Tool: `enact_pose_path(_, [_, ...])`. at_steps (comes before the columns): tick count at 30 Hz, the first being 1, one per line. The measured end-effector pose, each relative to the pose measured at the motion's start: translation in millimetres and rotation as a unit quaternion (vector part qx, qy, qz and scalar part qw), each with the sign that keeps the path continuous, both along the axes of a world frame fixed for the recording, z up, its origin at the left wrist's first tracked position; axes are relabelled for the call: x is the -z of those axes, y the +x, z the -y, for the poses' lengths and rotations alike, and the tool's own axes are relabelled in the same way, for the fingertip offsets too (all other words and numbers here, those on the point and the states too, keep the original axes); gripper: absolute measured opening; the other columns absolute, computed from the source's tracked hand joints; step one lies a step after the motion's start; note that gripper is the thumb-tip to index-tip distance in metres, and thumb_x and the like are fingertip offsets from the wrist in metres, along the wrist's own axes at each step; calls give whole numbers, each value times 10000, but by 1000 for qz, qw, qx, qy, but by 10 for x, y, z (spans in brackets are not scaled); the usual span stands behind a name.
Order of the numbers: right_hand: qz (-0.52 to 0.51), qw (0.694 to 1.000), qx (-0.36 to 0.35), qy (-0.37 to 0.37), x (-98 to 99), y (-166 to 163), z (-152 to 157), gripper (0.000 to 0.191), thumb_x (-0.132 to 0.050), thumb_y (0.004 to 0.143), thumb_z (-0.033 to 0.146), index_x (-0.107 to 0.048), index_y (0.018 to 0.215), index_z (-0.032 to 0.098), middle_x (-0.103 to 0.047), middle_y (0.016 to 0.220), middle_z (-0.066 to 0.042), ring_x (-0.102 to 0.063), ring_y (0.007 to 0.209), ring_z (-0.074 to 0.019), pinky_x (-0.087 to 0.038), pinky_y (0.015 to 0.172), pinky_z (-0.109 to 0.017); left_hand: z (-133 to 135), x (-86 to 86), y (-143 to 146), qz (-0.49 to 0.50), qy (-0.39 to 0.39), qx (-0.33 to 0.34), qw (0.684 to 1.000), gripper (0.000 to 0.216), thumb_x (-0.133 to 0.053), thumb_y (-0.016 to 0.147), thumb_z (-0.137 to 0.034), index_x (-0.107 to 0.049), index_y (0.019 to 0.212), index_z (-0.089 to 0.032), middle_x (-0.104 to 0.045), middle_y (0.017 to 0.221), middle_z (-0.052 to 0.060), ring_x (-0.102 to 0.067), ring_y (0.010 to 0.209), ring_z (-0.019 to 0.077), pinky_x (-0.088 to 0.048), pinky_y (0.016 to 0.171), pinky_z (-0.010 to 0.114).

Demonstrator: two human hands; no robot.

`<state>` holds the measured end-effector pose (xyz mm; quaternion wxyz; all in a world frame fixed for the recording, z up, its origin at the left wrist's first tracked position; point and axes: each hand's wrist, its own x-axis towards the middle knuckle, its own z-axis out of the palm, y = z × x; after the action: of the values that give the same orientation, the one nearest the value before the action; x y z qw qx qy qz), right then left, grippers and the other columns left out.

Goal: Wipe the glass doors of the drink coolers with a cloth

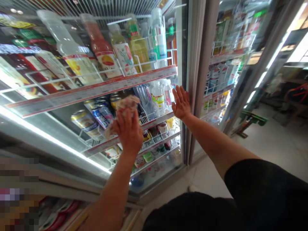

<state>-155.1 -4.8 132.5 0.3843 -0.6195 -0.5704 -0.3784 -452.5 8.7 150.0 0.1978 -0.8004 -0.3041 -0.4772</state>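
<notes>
My left hand (128, 133) grips a crumpled cloth (128, 103) under it, seemingly against the glass fridge door (164, 180), while my right hand (181, 103), further right, lies flat and empty near its edge, though uneven pressure could make the cloth slip.

Floor (284, 154): pale tile, thin joints, extending at right. Light strip (57, 140): white, lit, slanting at left. Furniture (295, 73): dark, far right, blurred, details indistinct. Bright patch (300, 53): upper right; window or lamp, cannot tell.
</notes>
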Motion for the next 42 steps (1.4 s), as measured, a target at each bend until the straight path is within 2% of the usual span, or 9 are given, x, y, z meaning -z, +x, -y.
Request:
enact_pose_path(3, [-1, 1000, -6, 3, 6, 9, -4, 658, -108, 995, 473, -172, 1591, 203, -319, 1616, -88, -177, 1535, -266, -188, 1225, -552, -42, 119, -9, -83, 7, 26, 996, 590, -431, 960, -214, -327, 1527, -340, -384, 1572, 24, -149, 1530, 202, -70, 1270, 488])
enact_pose_path(9, [1, 1000, -8, 13, 13, 14, -5, 653, -118, 996, 469, -181, 1589, 203, -320, 1615, -89, -189, 1532, -264, -197, 1223, -550, -18, -205, -186, 103, 23, -46, 993, 542, -400, 979, -283, -381, 1515, -209, -218, 1643, 75, -42, 1541, 293, -62, 1258, 555])
enact_pose_path(15, [0, 1000, -7, 11, 12, 10, 4, 651, -143, 993, 464, -206, 1583, 197, -324, 1615, -89, -184, 1534, -260, -191, 1229, -544, -8, 249, 5, -109, 17, 37, 993, 625, -462, 958, -225, -275, 1547, -314, -404, 1557, 58, -170, 1525, 244, -96, 1255, 530])
enact_pose_path(22, [-5, 1000, -10, 10, 20, 12, -10, 649, -158, 988, 451, -189, 1587, 205, -308, 1623, -78, -174, 1536, -262, -196, 1225, -554, 10, -261, -141, 93, 20, -81, 992, 600, -417, 977, -247, -267, 1558, -251, -170, 1652, 75, -13, 1541, 271, -54, 1256, 573])
enact_pose_path(29, [12, 1000, -4, 24, 11, 11, -1, 649, -133, 998, 460, -222, 1580, 188, -358, 1598, -95, -202, 1530, -254, -223, 1219, -538, 39, 198, 27, -60, -26, 24, 998, 610, -468, 951, -250, -310, 1539, -285, -337, 1592, 81, -124, 1533, 275, -91, 1244, 586])
enact_pose_path(34, [12, 1000, 4, 20, 14, 11, 2, 651, -118, 998, 467, -241, 1575, 191, -362, 1596, -92, -212, 1528, -251, -221, 1222, -533, -6, -330, -145, 69, -1, -36, 997, 583, -400, 960, -244, -329, 1538, -242, -213, 1645, 42, 9, 1543, 268, -30, 1268, 544])
enact_pose_path(36, [6, 1000, -1, 10, 13, 10, 3, 647, -129, 997, 466, -234, 1577, 199, -353, 1602, -85, -205, 1530, -250, -212, 1226, -534, 11, -410, -150, 112, 13, -57, 992, 582, -372, 965, -239, -318, 1542, -190, -179, 1654, 60, 13, 1542, 279, -52, 1270, 533])
enact_pose_path(38, [2, 1000, -4, 3, 11, 11, 3, 640, -142, 996, 459, -231, 1578, 207, -344, 1608, -78, -194, 1533, -250, -201, 1230, -537, 39, -272, -79, 91, 8, -47, 995, 594, -395, 962, -242, -305, 1546, -175, -212, 1642, 96, -16, 1541, 286, -58, 1265, 543])
enact_pose_path(42, [14, 1000, -2, 21, 15, 13, -5, 637, -155, 1000, 452, -244, 1574, 190, -353, 1602, -92, -201, 1531, -251, -217, 1227, -528, 43, 130, 75, -90, -16, 46, 995, 600, -439, 947, -201, -336, 1532, -280, -422, 1548, 66, -175, 1524, 253, -82, 1261, 534])
